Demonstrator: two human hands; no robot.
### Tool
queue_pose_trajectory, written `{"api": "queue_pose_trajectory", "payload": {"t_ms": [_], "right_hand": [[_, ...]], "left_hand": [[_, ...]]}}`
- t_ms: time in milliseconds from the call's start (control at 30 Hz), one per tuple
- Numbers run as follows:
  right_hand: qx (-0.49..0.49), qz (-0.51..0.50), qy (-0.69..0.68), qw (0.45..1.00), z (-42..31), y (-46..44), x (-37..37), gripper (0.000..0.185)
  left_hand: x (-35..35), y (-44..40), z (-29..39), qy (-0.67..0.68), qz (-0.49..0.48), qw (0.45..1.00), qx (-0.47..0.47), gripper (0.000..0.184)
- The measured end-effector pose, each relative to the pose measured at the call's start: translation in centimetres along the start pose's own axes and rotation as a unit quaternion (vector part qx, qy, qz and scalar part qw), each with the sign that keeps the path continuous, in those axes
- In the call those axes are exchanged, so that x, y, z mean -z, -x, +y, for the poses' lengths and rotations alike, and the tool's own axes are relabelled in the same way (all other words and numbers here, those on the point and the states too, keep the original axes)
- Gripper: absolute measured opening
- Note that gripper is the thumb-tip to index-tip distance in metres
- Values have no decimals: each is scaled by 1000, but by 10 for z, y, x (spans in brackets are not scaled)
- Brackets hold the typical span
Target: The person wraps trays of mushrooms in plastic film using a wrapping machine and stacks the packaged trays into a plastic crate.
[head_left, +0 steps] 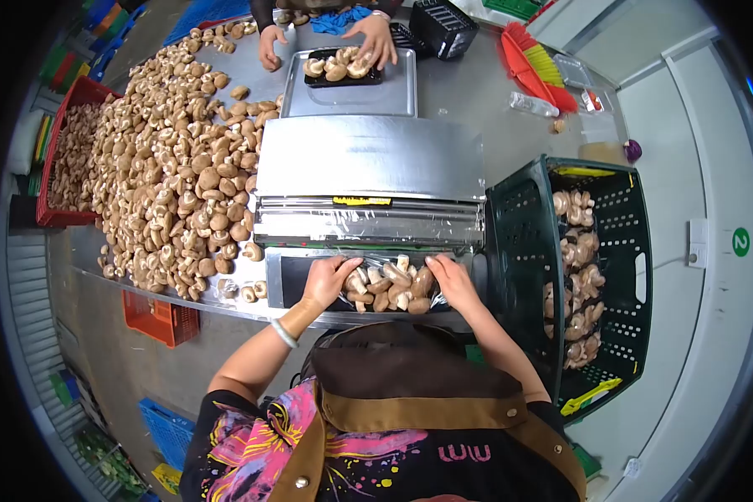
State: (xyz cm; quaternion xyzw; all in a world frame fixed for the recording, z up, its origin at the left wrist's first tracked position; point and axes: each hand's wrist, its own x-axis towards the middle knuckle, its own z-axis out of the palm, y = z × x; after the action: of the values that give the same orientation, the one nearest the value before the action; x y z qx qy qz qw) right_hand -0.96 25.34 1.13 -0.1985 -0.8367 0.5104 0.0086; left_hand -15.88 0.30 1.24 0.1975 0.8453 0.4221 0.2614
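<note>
A tray of brown mushrooms [390, 286] lies in front of me at the near edge of the wrapping machine [368, 159], with clear film over it. My left hand [330, 281] is closed at the tray's left end, its thumb on the film. At the right end my right hand [452, 283] grips in the same way, thumb and fingers bent around the corner. The fingers underneath are partly hidden. Clear film [368, 224] stretches across the machine's roller just beyond the tray.
A large mushroom heap [184, 167] covers the table's left side. At the right stands a green crate [552, 167] of packed mushrooms. Across from me, a co-worker's hands [375, 38] touch a black tray of mushrooms [343, 71] on a metal scale [309, 100]. A red brush [523, 63] lies farther right.
</note>
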Motion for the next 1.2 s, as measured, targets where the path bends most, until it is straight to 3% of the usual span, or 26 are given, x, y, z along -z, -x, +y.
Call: {"api": "queue_pose_trajectory", "payload": {"t_ms": [100, 233, 267, 367, 433, 500, 567, 700, 733, 833, 900, 933, 967, 1000, 1033, 1067, 1100, 1133, 1200], "right_hand": [[-115, 8, 61, 991, 38, 6, -13, 37], [-187, 92, -34, 977, 40, 31, -11, 24], [-138, 133, -55, 980, 43, 36, -17, 21], [-122, 178, -83, 973, 47, 43, -35, 20], [-127, 197, -134, 963, 43, 48, -33, 13], [-128, 242, -229, 934, 30, 73, -19, 12], [-138, 280, -217, 925, -1, 106, 1, 11], [-135, 391, -159, 897, 62, 153, -24, 9], [-130, 415, -131, 891, 87, 159, -39, 9], [-158, 461, 12, 873, 116, 144, -85, 11], [-221, 487, 25, 845, 120, 129, -111, 12], [-270, 494, -57, 824, 124, 124, -125, 16], [-259, 529, -328, 738, 119, 127, -133, 20], [-250, 517, -416, 705, 115, 128, -132, 20], [-235, 474, -445, 722, 110, 133, -131, 21], [-218, 427, -465, 744, 100, 142, -129, 21], [-200, 364, -487, 768, 84, 153, -122, 21], [-183, 297, -510, 786, 66, 164, -115, 21], [-136, 147, -546, 813, 24, 180, -95, 22]], "left_hand": [[-17, 1, -19, -134, 49, 988, -62, 37], [-17, 20, -27, 12, 112, 994, -14, 23], [-18, 26, -33, 42, 100, 994, -15, 21], [-31, 36, -46, 134, 98, 986, -26, 19], [-23, 34, -47, 74, 142, 987, -25, 15], [-10, 29, -57, 111, 160, 980, -36, 16], [6, 30, -26, 74, 135, 987, -42, 16], [-16, 20, -35, -129, 46, 986, -99, 15], [-30, 14, -46, -184, 38, 970, -151, 13], [-56, -9, -42, -365, -3, 894, -258, 31], [-73, -25, -23, -304, -24, 880, -365, 37], [-80, -27, -10, -280, -90, 880, -373, 37], [-87, -29, -2, -223, -95, 896, -373, 37], [-95, -25, 7, -158, -129, 930, -307, 36], [-103, -16, 14, -90, -163, 954, -234, 34], [-120, -11, 3, 229, -260, 936, -66, 32], [-114, 5, 30, 315, -317, 895, 12, 33], [-102, 19, 57, 270, -316, 907, -67, 30], [-88, 37, 82, 298, -361, 879, -90, 25]]}}
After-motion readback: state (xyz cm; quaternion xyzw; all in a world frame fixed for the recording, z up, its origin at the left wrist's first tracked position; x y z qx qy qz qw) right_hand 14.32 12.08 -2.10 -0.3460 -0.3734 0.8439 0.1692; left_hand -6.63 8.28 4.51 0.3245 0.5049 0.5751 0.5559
